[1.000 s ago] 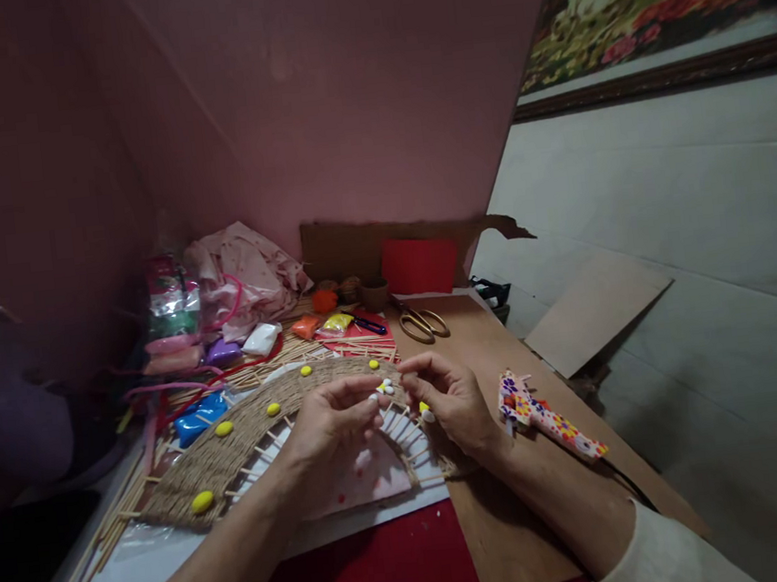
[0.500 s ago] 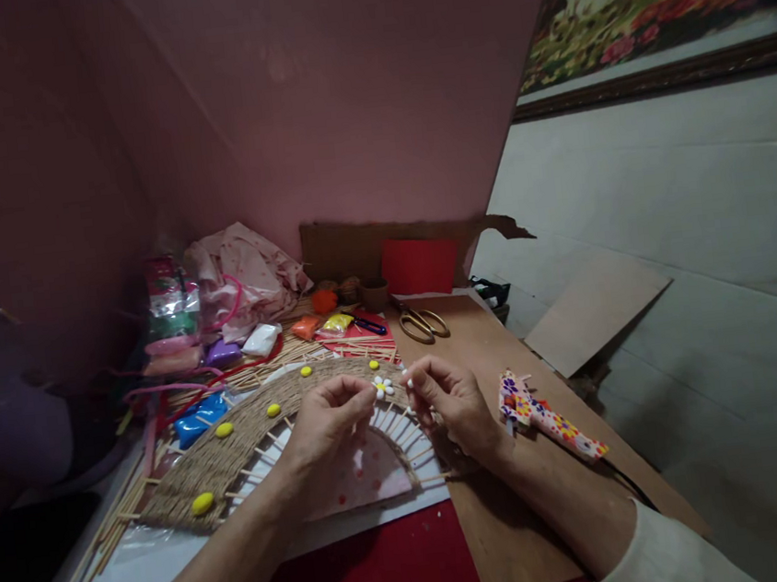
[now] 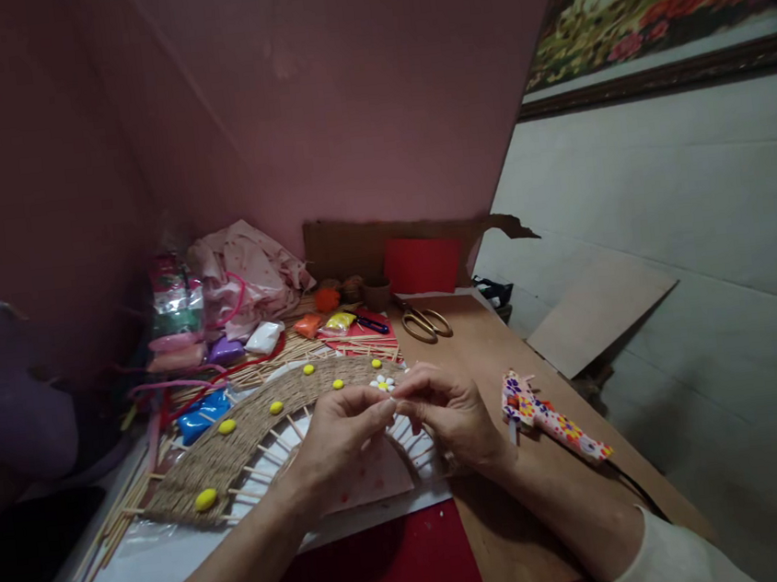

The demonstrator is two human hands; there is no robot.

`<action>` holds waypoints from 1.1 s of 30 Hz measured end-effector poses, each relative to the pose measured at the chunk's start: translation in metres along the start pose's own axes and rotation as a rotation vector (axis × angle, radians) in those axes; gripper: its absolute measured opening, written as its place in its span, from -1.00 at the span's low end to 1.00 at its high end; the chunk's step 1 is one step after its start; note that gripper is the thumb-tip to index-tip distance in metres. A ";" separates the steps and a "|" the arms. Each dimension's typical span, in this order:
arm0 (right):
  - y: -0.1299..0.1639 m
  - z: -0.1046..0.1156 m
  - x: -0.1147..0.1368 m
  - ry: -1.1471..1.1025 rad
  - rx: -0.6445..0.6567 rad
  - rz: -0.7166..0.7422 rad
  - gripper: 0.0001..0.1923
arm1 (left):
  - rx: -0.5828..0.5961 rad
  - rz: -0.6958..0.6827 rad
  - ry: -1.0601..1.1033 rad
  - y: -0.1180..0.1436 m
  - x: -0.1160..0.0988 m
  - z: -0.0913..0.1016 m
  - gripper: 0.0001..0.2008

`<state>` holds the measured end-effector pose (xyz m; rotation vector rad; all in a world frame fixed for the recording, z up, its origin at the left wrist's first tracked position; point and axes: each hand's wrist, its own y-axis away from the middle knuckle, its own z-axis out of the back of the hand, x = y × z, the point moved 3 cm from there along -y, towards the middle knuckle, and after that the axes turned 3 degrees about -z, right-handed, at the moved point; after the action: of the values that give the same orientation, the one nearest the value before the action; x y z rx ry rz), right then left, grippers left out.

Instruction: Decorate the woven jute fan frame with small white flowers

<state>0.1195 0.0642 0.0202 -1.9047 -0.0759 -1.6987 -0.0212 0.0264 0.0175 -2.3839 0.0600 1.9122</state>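
- The left hand (image 3: 337, 431) and the right hand (image 3: 446, 410) are meeting fingertip to fingertip above the woven fan-shaped arch (image 3: 237, 436), their fingers curled in and pinching at one spot; whatever is lying between the fingertips is too small to make out.
- The arch, made of brown twine wound over thin sticks, is lying flat on a white sheet (image 3: 180, 554) on the surface, with its right end passing under the hands.
- A small white flower with a yellow centre (image 3: 382, 383) is sitting on the arch just beyond the joined fingertips.
- Yellow dots (image 3: 206, 498) are sitting spaced along the woven band.
- A flower-patterned glue gun (image 3: 555, 422) is lying on the brown board (image 3: 518, 537), just beside the right wrist.
- Gold-handled scissors (image 3: 425, 324) are resting farther back on the same board.
- Coloured clay packets (image 3: 203, 412) and loose sticks are crowding the surface to the left of the arch.
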 end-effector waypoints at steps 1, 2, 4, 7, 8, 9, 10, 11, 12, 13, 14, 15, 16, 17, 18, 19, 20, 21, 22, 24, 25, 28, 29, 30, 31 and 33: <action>0.000 -0.001 -0.001 0.002 0.021 -0.006 -0.90 | -0.002 -0.003 -0.010 0.000 0.000 0.001 -0.80; 0.000 -0.001 -0.001 0.004 0.033 -0.013 -0.89 | -0.010 -0.004 -0.014 0.000 -0.001 0.001 -0.79; 0.000 -0.001 -0.002 0.020 0.037 -0.035 -0.86 | -0.021 -0.001 -0.012 0.001 -0.002 0.001 -0.78; 0.000 0.000 -0.002 0.049 0.020 -0.042 -0.89 | -0.010 0.039 0.022 0.002 -0.003 -0.001 -0.74; 0.000 0.000 -0.001 0.058 0.022 -0.027 -0.89 | -0.006 0.050 0.039 0.002 -0.003 -0.001 -0.73; 0.000 0.000 -0.001 0.063 0.028 -0.007 -0.90 | -0.004 0.060 0.054 0.002 -0.002 -0.001 -0.72; 0.001 0.000 -0.001 0.065 0.033 0.013 -0.90 | -0.005 0.071 0.071 0.002 -0.001 -0.001 -0.72; 0.001 0.000 -0.001 0.069 0.036 0.022 -0.89 | -0.008 0.079 0.090 0.002 -0.001 -0.001 -0.72; 0.001 0.000 -0.002 0.075 0.034 0.023 -0.87 | -0.013 0.087 0.107 0.001 0.000 -0.001 -0.73; 0.001 0.000 -0.002 0.085 0.027 0.017 -0.85 | -0.020 0.096 0.124 0.001 0.001 0.000 -0.74; 0.001 0.001 -0.003 0.100 0.018 0.006 -0.85 | -0.025 0.105 0.138 0.001 0.001 0.000 -0.75; 0.001 0.001 -0.003 0.114 0.009 0.000 -0.87 | -0.032 0.110 0.147 0.001 0.002 0.000 -0.75; 0.001 0.001 -0.003 0.126 0.004 0.002 -0.90 | -0.039 0.108 0.155 0.002 0.001 0.000 -0.75; 0.001 0.001 -0.003 0.134 0.005 0.014 -0.92 | -0.043 0.106 0.160 0.002 0.001 0.000 -0.75; 0.001 0.001 -0.002 0.140 0.008 0.034 -0.93 | -0.044 0.107 0.165 0.002 0.000 -0.001 -0.74; 0.001 0.001 -0.001 0.149 0.011 0.057 -0.94 | -0.043 0.110 0.171 0.003 0.000 -0.001 -0.74; 0.002 0.001 0.001 0.159 0.009 0.080 -0.95 | -0.039 0.116 0.178 0.003 -0.001 -0.002 -0.73; 0.002 0.000 0.001 0.176 0.008 0.095 -0.95 | -0.035 0.124 0.182 0.004 -0.001 -0.002 -0.73; 0.003 0.000 0.002 0.198 0.008 0.099 -0.95 | -0.034 0.130 0.182 0.004 -0.001 -0.003 -0.72; 0.004 -0.001 0.002 0.248 0.016 0.086 -0.92 | -0.041 0.135 0.187 0.004 0.000 -0.003 -0.71; 0.004 -0.001 0.002 0.272 0.026 0.080 -0.91 | -0.049 0.133 0.190 0.004 0.000 -0.003 -0.71; 0.005 -0.002 0.003 0.314 0.037 0.090 -0.91 | -0.070 0.117 0.190 0.003 0.002 -0.002 -0.70; 0.005 -0.001 0.003 0.321 0.028 0.099 -0.92 | -0.070 0.112 0.186 0.003 0.002 -0.002 -0.70; 0.005 -0.001 0.004 0.327 0.016 0.107 -0.92 | -0.064 0.111 0.180 0.002 0.002 -0.002 -0.70; 0.005 0.000 0.004 0.333 0.005 0.114 -0.93 | -0.053 0.112 0.173 0.002 0.002 -0.002 -0.71; 0.005 0.000 0.005 0.343 0.002 0.126 -0.95 | -0.029 0.116 0.166 0.002 0.001 -0.003 -0.72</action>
<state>0.1222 0.0585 0.0236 -1.5555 0.1717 -1.9078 -0.0187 0.0238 0.0175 -2.6075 0.1864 1.7668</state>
